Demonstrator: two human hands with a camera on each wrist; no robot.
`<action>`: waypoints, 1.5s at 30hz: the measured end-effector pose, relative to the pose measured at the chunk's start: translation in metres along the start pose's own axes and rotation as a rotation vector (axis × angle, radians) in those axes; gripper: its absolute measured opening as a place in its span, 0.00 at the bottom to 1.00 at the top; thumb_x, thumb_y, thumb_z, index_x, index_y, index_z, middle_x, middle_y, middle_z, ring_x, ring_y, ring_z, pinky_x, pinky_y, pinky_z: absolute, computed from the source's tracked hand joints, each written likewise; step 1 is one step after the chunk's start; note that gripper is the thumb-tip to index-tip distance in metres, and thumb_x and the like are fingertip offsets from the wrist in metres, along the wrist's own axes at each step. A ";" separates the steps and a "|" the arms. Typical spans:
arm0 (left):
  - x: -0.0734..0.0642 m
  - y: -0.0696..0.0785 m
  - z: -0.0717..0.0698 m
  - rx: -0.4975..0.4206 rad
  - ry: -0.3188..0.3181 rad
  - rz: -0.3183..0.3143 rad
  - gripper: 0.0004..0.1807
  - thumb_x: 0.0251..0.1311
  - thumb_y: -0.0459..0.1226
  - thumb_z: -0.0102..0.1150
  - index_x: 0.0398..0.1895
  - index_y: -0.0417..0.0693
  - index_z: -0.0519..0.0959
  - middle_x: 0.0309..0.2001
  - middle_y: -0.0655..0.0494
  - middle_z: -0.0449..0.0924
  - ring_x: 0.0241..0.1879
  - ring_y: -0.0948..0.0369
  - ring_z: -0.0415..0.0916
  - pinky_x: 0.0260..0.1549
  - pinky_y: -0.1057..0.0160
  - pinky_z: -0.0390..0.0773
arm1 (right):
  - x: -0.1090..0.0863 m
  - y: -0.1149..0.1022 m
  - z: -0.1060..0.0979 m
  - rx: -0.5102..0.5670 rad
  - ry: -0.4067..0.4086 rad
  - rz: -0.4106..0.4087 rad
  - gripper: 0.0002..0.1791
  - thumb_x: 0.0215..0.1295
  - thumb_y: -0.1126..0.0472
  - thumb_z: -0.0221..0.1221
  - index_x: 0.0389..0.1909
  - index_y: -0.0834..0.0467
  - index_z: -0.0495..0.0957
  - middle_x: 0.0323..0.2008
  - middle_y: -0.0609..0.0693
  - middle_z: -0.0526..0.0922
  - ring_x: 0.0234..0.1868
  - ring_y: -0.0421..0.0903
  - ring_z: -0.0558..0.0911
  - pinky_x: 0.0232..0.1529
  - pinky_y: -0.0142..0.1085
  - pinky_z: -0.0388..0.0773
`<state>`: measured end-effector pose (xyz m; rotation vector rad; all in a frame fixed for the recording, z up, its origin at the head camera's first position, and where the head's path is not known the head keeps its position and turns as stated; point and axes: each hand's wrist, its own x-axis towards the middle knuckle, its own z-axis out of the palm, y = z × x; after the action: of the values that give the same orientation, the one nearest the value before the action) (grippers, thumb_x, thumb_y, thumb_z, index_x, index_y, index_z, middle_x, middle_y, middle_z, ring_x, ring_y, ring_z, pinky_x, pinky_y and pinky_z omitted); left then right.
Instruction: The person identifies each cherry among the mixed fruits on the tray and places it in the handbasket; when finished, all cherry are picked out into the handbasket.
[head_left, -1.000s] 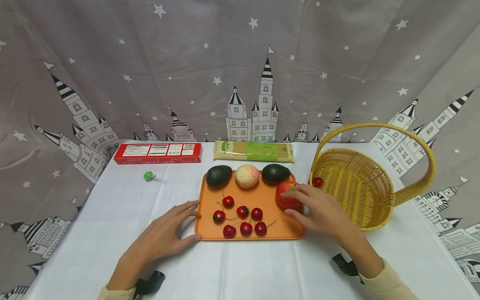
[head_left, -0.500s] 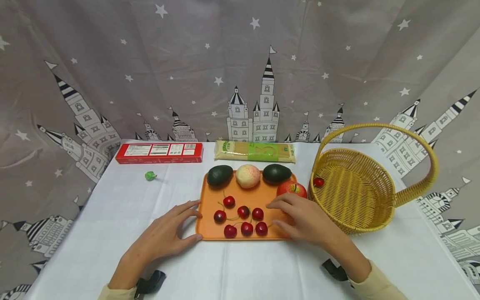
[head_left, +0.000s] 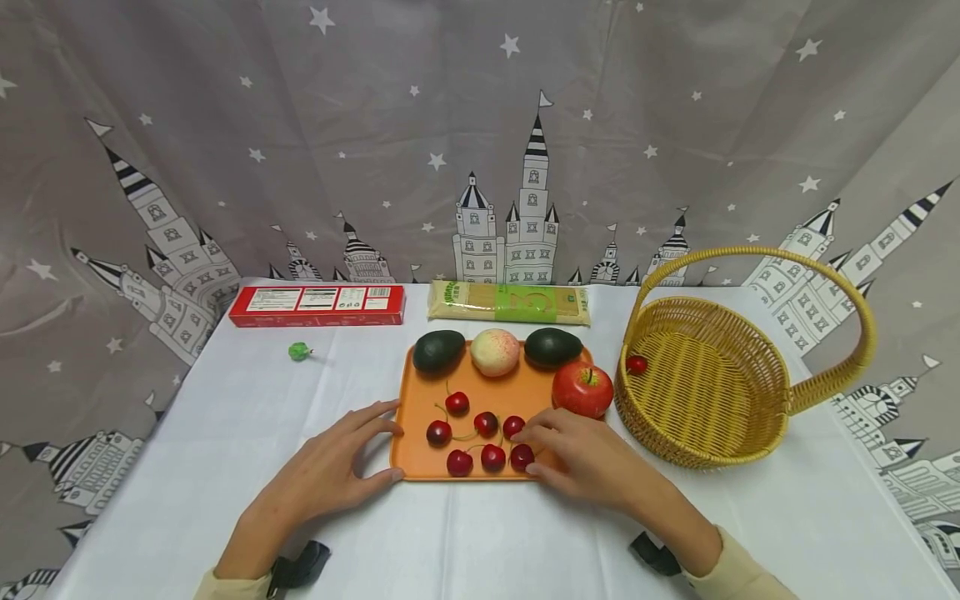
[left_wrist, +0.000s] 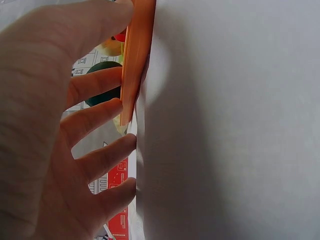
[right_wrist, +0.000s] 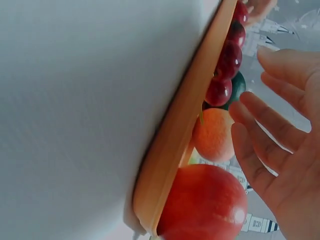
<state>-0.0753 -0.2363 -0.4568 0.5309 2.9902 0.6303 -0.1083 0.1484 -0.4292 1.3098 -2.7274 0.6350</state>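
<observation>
The near-right cherry (head_left: 522, 457) lay on the tray (head_left: 417, 460) just left of the right hand (head_left: 585, 457), the closer one, whose parted fingers held nothing; the left hand (head_left: 337, 462), fingers spread, touched the tray's left edge.

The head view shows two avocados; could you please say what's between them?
In the head view, a peach lies between the left avocado and the right avocado.

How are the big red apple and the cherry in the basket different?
The apple is much bigger than the cherry. The apple sits at the right edge of the orange tray, while the cherry lies inside the yellow basket. Both are red and round.
</observation>
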 end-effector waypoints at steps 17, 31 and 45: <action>0.000 0.001 0.000 -0.003 -0.014 -0.010 0.28 0.58 0.61 0.77 0.59 0.64 0.84 0.78 0.54 0.71 0.76 0.45 0.69 0.67 0.34 0.77 | 0.002 -0.006 0.011 -0.003 -0.116 0.069 0.15 0.69 0.56 0.73 0.55 0.46 0.87 0.50 0.42 0.83 0.47 0.38 0.82 0.51 0.37 0.86; 0.001 0.000 0.000 0.007 -0.010 -0.009 0.29 0.57 0.61 0.77 0.59 0.63 0.84 0.78 0.53 0.71 0.76 0.45 0.70 0.66 0.34 0.77 | 0.001 -0.005 0.007 -0.025 -0.101 0.066 0.14 0.67 0.58 0.74 0.52 0.45 0.87 0.48 0.41 0.83 0.44 0.38 0.81 0.49 0.36 0.86; 0.000 0.001 0.001 0.007 -0.003 -0.009 0.29 0.57 0.60 0.78 0.60 0.63 0.84 0.78 0.54 0.71 0.76 0.45 0.70 0.66 0.35 0.78 | -0.004 -0.002 -0.037 -0.136 0.059 0.081 0.16 0.62 0.57 0.78 0.49 0.45 0.87 0.48 0.41 0.84 0.44 0.41 0.83 0.48 0.41 0.86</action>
<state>-0.0750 -0.2354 -0.4569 0.5174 2.9909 0.6181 -0.1092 0.1646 -0.3959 1.1388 -2.7332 0.4750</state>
